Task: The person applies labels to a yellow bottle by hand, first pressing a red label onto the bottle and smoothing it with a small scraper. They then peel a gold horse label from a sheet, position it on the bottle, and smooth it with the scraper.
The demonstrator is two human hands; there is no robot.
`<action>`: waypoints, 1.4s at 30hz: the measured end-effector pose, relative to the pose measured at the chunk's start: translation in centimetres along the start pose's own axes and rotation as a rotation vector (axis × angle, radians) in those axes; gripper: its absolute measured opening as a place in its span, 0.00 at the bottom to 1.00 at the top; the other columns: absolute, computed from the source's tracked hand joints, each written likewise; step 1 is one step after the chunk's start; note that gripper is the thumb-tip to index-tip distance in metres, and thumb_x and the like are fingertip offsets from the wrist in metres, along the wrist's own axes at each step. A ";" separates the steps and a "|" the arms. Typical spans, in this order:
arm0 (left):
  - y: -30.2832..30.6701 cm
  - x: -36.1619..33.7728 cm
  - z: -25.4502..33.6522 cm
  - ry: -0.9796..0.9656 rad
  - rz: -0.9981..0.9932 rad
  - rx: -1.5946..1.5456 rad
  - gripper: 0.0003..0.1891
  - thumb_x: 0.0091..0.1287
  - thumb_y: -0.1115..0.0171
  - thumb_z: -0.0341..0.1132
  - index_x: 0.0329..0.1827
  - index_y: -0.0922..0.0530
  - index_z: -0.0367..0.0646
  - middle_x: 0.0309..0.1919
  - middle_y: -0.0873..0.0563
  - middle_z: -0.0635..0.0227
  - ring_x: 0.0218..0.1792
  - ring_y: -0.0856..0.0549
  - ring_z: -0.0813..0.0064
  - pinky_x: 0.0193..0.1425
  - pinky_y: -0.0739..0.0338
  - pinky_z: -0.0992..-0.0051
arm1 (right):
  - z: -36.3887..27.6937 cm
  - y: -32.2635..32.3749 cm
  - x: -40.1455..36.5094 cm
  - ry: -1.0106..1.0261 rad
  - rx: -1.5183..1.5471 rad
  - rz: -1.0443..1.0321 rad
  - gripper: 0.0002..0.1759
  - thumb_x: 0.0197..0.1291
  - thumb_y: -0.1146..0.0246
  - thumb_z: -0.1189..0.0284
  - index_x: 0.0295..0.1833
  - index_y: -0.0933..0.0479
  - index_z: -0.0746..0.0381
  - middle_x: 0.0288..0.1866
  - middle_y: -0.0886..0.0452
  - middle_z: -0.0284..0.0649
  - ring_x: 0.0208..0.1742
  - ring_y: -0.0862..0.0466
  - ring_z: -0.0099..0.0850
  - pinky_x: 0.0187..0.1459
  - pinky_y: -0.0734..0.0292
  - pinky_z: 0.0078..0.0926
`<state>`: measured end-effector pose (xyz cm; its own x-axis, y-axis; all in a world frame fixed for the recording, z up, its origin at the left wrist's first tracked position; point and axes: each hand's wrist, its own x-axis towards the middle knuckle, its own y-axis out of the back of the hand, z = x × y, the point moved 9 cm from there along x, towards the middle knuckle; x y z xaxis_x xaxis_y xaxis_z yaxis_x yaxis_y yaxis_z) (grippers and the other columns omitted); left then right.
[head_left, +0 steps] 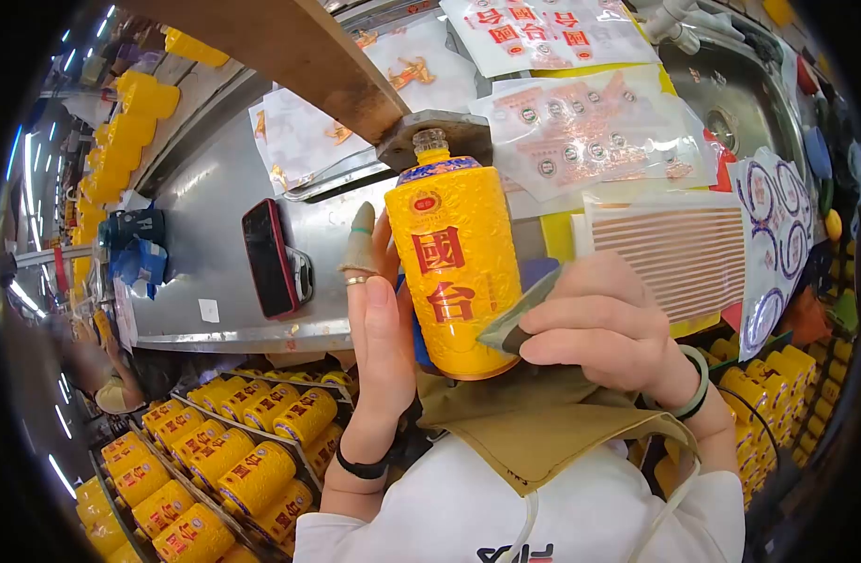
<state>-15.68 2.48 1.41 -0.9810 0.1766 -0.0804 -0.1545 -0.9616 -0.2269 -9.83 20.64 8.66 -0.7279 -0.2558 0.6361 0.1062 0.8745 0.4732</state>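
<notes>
At centre, I am gripping the bottle (454, 263) with left hand (379, 328); right hand (604, 324) pinching cloth (522, 321) at its four o'clock; firm strokes advisable.

1. You're at a labelling station in a bottling plant.
2. Trays (252, 469) below you are packed with identical yellow bottles, the same as the bottle (454, 267) in front of you.
3. A long row (121, 141) of the same bottles runs along the left.
4. Printed label sheets (590, 131) cover the steel bench (215, 211).
</notes>
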 end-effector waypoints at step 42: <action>0.3 -1.8 0.4 -0.077 -0.134 0.127 0.53 0.76 0.59 0.73 0.84 0.47 0.29 0.79 0.35 0.46 0.78 0.32 0.56 0.81 0.38 0.61 | 6.1 -1.5 1.7 -0.685 0.311 0.232 0.16 0.73 0.41 0.82 0.63 0.28 0.66 0.52 0.19 0.36 0.50 0.20 0.20 0.51 0.25 0.19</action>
<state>-14.02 1.76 1.82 -0.9559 0.2931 0.0175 -0.2933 -0.9502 -0.1057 -15.36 21.42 5.25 -0.9765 0.1702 0.1322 0.1859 0.9755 0.1174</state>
